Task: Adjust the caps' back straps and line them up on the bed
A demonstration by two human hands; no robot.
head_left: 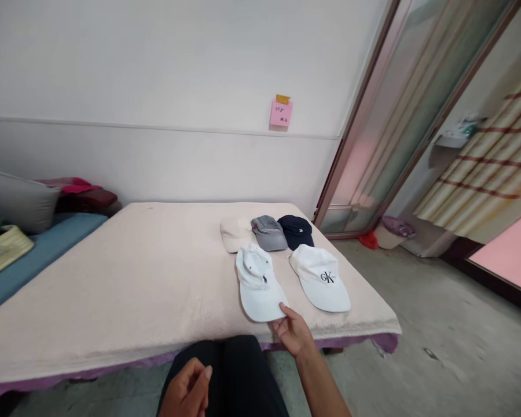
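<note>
My right hand [292, 329] pinches the brim edge of a pale blue baseball cap [256, 281] with a small dark logo, thumb on top and fingers beneath. To its right lies a white cap [320, 278] with dark letters on the front. Behind these two sit a cream cap [234, 234], a grey cap [269, 233] and a navy cap [296, 231], side by side. My left hand [189, 387] is curled above my left thigh, apart from the caps; whether anything is inside its fingers cannot be seen.
The caps rest on a bed [113, 289] with a cream cover. A grey cushion [19, 200] and a blue mat [47, 249] are at the left. A pink note [281, 113] hangs on the wall. A waste bin [393, 233] stands on the floor beyond the bed's right side.
</note>
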